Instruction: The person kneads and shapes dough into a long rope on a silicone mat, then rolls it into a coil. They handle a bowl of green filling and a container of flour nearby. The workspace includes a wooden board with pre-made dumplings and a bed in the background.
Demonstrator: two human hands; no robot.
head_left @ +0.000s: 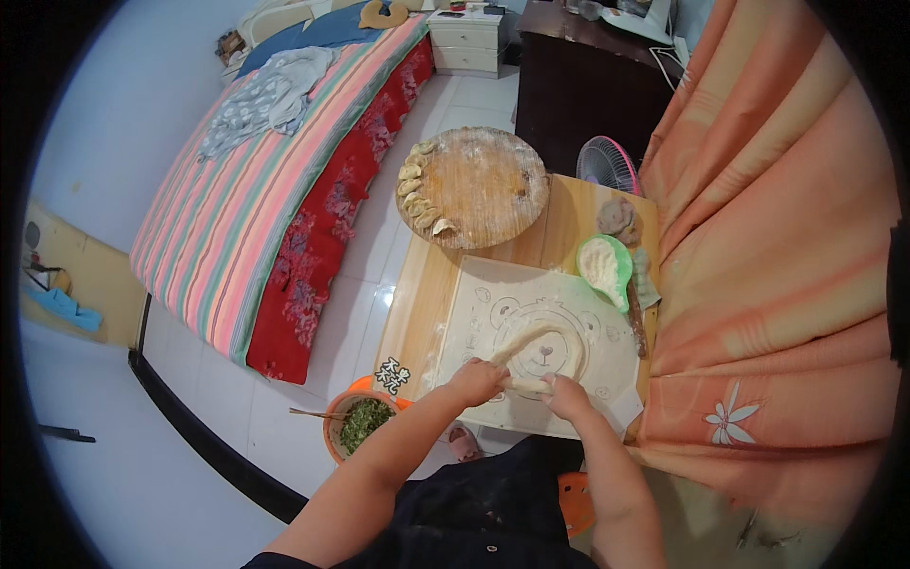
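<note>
A long rope of dough (579,349) lies in a loop on a pale kneading mat (464,318) printed with a bear's face. At the loop's near side, my left hand (477,381) is closed around one part of the rope. My right hand (566,396) grips it a little to the right, and a short stretch of dough shows between the two hands. Beyond the mat's far right corner sits a green scoop (621,270) holding white flour (598,263). A slim rolling pin (637,327) rests along the right edge of the wooden table (408,303).
At the table's far end is a round wooden board (488,185) with several dumplings (413,197) along its left side. A bowl of chopped green filling (365,424) with chopsticks stands at left. Around are a bed (256,209), a fan (607,163), an orange curtain (749,218) and an orange stool (575,503).
</note>
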